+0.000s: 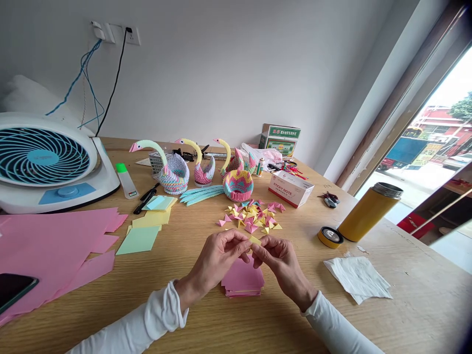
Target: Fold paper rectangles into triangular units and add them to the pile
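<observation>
Between my two hands is a small folded piece of yellow paper [254, 240]. My left hand [217, 255] pinches its left end with thumb and fingers, and my right hand [282, 263] pinches the right end. Below them lies a stack of pink paper squares [242, 278], partly covered by my fingers. Just beyond my hands is a loose pile of folded paper triangles [252, 216] in pink, yellow and blue. Behind the pile stands a round bowl shape made of such pieces [238, 186].
Paper swans [175, 174] stand at the back, near blue paper strips [202, 194]. A sticky note box [291, 188], yellow flask [368, 214], its lid [330, 237] and a tissue [357, 278] are on the right. Pink sheets [47, 246], a phone [14, 290] and a fan [47, 162] occupy the left.
</observation>
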Action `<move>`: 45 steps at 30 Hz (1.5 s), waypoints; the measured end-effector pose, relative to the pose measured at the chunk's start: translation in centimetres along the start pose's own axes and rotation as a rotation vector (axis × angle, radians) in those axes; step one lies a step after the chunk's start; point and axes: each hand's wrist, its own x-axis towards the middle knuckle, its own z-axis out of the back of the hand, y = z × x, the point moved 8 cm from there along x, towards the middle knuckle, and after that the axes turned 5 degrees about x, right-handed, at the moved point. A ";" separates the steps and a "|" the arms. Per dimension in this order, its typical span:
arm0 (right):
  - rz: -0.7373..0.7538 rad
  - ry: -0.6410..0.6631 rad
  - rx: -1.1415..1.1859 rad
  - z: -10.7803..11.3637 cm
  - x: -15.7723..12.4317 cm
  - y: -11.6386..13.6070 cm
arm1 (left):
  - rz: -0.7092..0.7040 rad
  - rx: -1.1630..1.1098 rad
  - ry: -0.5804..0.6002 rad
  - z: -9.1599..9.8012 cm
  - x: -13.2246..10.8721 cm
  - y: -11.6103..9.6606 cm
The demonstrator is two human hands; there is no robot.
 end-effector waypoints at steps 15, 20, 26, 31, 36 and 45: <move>0.079 -0.068 0.057 0.7 0.2 0.4 | 0.220 -0.275 -0.009 -0.1 0.1 1.5; 0.097 -0.094 0.123 0.8 0.2 0.3 | 0.208 -0.250 -0.035 0.1 0.3 1.7; 0.088 -0.101 0.063 0.8 0.1 0.1 | 0.207 -0.220 -0.031 0.2 0.4 1.9; 0.103 -0.129 0.103 1.0 0.3 0.0 | 0.223 -0.338 -0.089 0.5 0.3 2.1; 0.126 -0.093 0.113 0.3 0.1 0.3 | 0.218 -0.387 -0.206 1.1 0.1 2.4; 0.272 0.073 -0.207 -0.1 -0.7 2.9 | 0.485 -0.668 0.004 -0.5 -0.1 3.4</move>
